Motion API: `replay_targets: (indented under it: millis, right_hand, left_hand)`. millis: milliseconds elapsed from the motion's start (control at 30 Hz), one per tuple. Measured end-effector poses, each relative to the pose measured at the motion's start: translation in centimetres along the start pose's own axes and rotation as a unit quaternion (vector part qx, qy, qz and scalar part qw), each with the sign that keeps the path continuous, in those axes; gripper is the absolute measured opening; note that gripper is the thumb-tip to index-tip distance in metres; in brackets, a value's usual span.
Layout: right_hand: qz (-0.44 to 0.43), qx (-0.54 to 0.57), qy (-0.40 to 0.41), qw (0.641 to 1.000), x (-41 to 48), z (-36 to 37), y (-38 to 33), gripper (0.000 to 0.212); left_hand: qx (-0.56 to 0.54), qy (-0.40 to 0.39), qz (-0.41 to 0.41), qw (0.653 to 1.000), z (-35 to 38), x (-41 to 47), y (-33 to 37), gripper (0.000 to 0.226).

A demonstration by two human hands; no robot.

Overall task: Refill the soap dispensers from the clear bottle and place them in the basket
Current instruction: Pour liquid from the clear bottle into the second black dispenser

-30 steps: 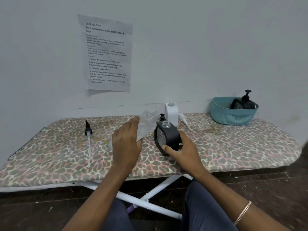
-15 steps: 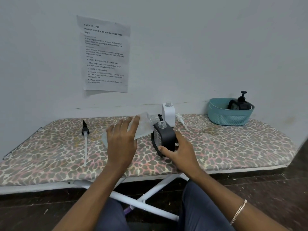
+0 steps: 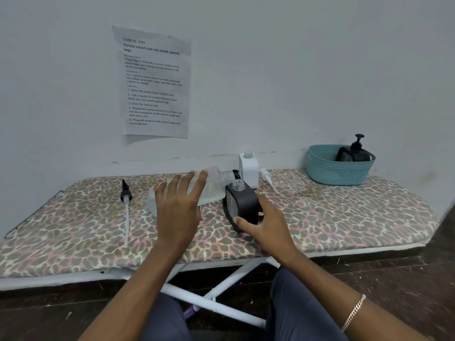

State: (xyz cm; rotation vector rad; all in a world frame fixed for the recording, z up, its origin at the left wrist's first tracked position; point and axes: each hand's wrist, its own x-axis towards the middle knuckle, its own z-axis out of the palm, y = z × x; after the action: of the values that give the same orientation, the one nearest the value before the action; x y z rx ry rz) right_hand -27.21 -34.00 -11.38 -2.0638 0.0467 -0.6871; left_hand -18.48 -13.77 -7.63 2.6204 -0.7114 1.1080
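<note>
A black soap dispenser (image 3: pixel 242 205) with an open neck stands upright mid-board; my right hand (image 3: pixel 266 225) grips its lower side. The clear bottle (image 3: pixel 211 187) lies low on its side just left of it, mouth toward the dispenser's neck. My left hand (image 3: pixel 178 207) hovers over the bottle with fingers straight and spread, fingertips on its top. A white dispenser (image 3: pixel 248 168) without a pump stands behind, by the wall. The teal basket (image 3: pixel 337 173) at far right holds another black dispenser (image 3: pixel 352 153) with its pump on.
A black pump with a long white tube (image 3: pixel 126 193) lies at the board's left. A white pump (image 3: pixel 266 175) lies right of the white dispenser. The leopard-print ironing board (image 3: pixel 344 217) stands against a wall carrying a printed sheet (image 3: pixel 155 82).
The clear bottle has come down from a raised tilt to lie low on the board. My left hand's fingers have uncurled from around it. My right hand stays on the black dispenser.
</note>
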Motion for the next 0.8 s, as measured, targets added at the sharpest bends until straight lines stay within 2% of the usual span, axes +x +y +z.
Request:
replay_targets:
  millis: [133, 800]
  right_hand:
    - [-0.003, -0.005, 0.001, 1.0, 0.03, -0.09, -0.24, 0.057]
    - [0.005, -0.009, -0.004, 1.0, 0.19, -0.15, -0.06, 0.058]
  left_hand:
    - [0.007, 0.011, 0.005, 1.0, -0.05, 0.05, 0.01, 0.09]
    - [0.03, 0.016, 0.004, 0.999, -0.64, 0.34, 0.36, 0.088]
